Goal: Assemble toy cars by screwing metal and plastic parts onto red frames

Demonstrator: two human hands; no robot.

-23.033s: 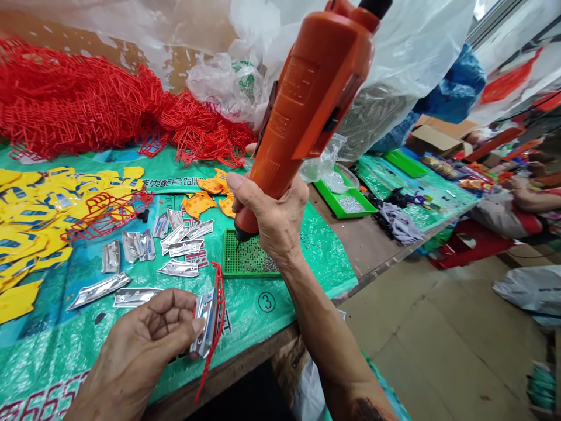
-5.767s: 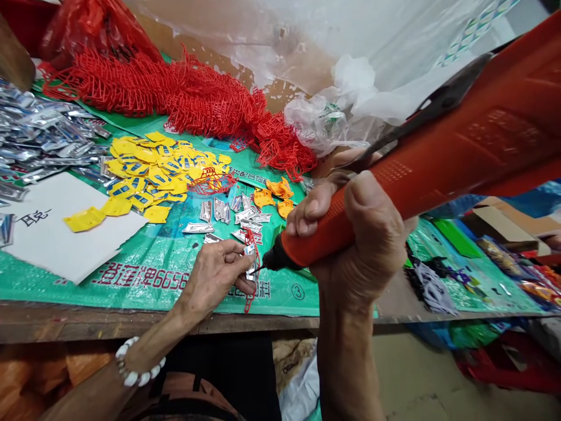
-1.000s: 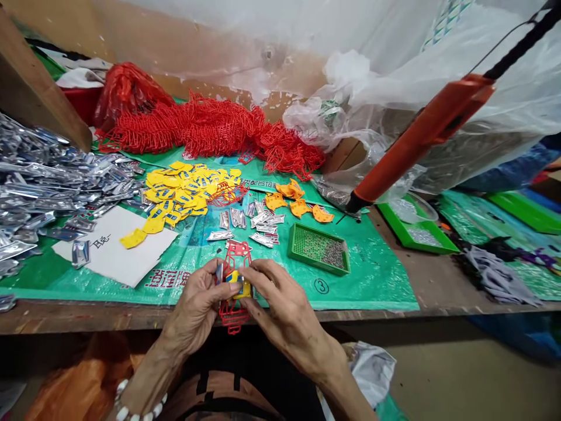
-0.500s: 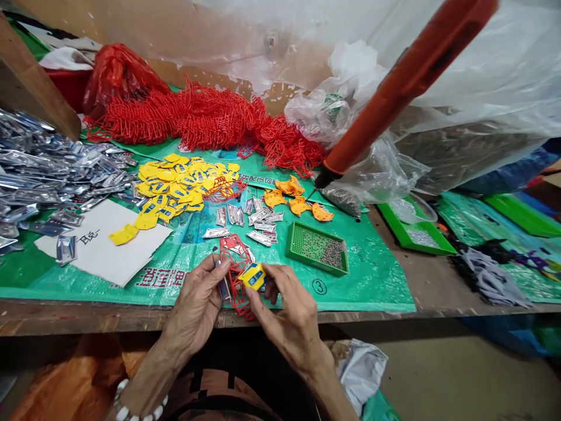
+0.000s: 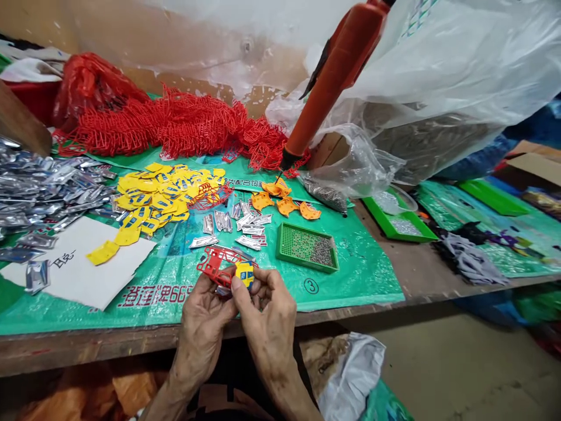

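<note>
Near the worktop's [image 5: 109,346] six-o'clock edge, the left hand's [image 5: 202,321] fingers grip the red frame [image 5: 213,268], the right hand's [image 5: 268,318] the yellow piece [image 5: 243,270]; both look light, slightly bendy, best held by solid edges.

The left hand [image 5: 204,324] is holding a red frame [image 5: 214,264] above the green-covered counter [image 5: 166,345], while the right hand [image 5: 270,310] is gripping a yellow piece [image 5: 244,273] against it; an orange screwdriver [image 5: 326,90] is hanging tip-down over the orange parts [image 5: 287,206], behind the green tray [image 5: 291,257]
</note>
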